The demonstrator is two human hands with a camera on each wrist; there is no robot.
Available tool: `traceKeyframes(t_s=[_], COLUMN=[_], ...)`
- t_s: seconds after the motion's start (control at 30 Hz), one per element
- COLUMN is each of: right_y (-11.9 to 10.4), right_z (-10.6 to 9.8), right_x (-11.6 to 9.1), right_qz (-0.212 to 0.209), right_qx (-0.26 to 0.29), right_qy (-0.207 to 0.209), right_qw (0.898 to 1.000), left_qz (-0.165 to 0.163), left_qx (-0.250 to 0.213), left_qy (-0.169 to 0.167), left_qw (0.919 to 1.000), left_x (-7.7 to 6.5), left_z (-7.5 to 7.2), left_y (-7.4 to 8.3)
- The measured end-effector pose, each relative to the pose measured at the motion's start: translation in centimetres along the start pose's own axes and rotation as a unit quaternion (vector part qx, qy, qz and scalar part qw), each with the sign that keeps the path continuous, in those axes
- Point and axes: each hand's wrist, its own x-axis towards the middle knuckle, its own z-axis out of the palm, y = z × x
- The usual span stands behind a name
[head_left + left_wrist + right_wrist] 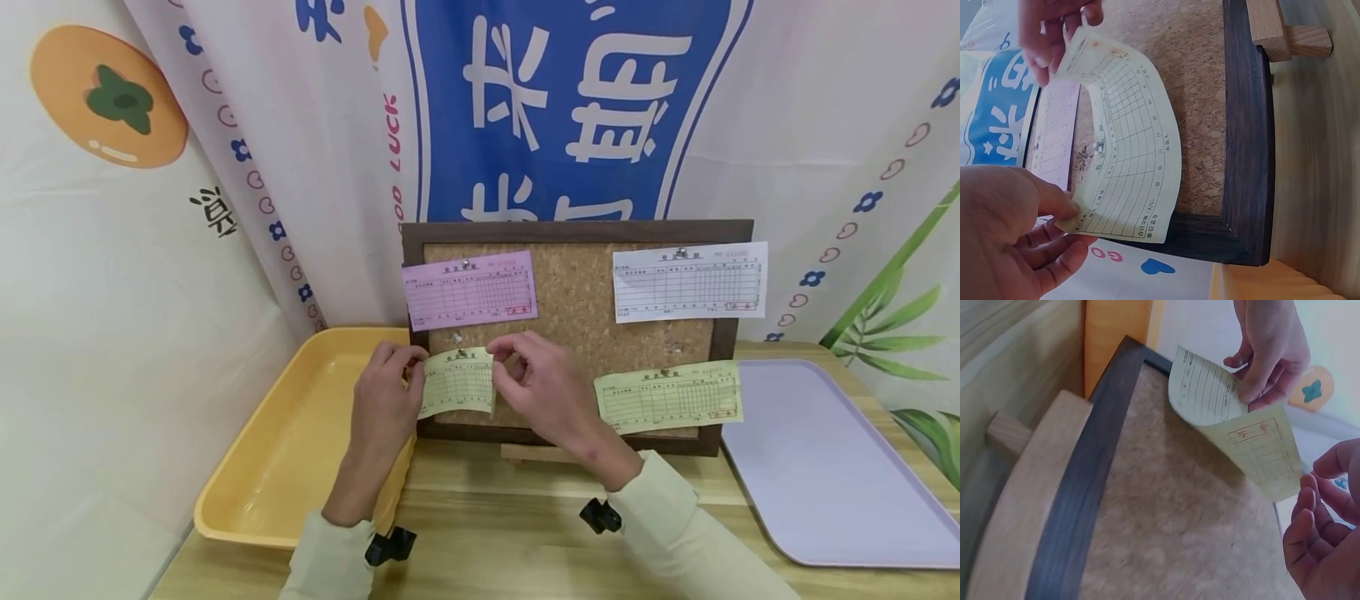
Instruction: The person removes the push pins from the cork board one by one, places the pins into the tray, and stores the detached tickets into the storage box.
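Observation:
A pale yellow-green receipt slip [456,385] lies at the lower left of the framed cork board [573,333], a pushpin [461,353] at its top edge. My left hand [386,396] pinches its left end between thumb and fingers. At the upper right corner, my right hand [547,387] pinches the slip between thumb and index finger. Both ends bend outward from the cork in the left wrist view, so the slip [1138,150] curves. Just above it another pushpin [458,338] sits in the cork.
A purple slip [472,292], a white slip [690,287] and another yellow-green slip [667,398] hang pinned on the board. To the left stands a yellow tray [300,442]; a lilac tray [832,475] lies right. The board leans on a wooden stand [543,453] before a printed curtain.

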Motion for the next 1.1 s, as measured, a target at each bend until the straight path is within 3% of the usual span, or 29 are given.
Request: traceKeyframes(t_s=[0.37,0.6,0.9,1.1], right_y=[-2.3,-3.3,-1.2,-0.4], right_z=[-0.1,-0.4,0.9,1.4], right_x=[1.0,1.3,1.6,1.9], right_qz=[-0.019,-0.039,0.042,0.067], right_qx=[0.045,0.040,0.042,0.044], right_qy=[-0.009,-0.019,-0.070,-0.086], right_qw=[0.999,0.998,0.996,0.993], left_qz=[0.015,0.014,0.009,0.013], left_qx=[-0.008,-0.009,-0.016,-0.020], left_qy=[-0.007,-0.005,-0.007,-0.009], left_qw=[0.9998,0.9998,0.9998,0.9997], left_x=[0.0,0.0,0.1,0.2], left_z=[-0.2,-0.3,-0.3,-0.5], left_y=[0.0,-0.2,-0.2,-0.2])
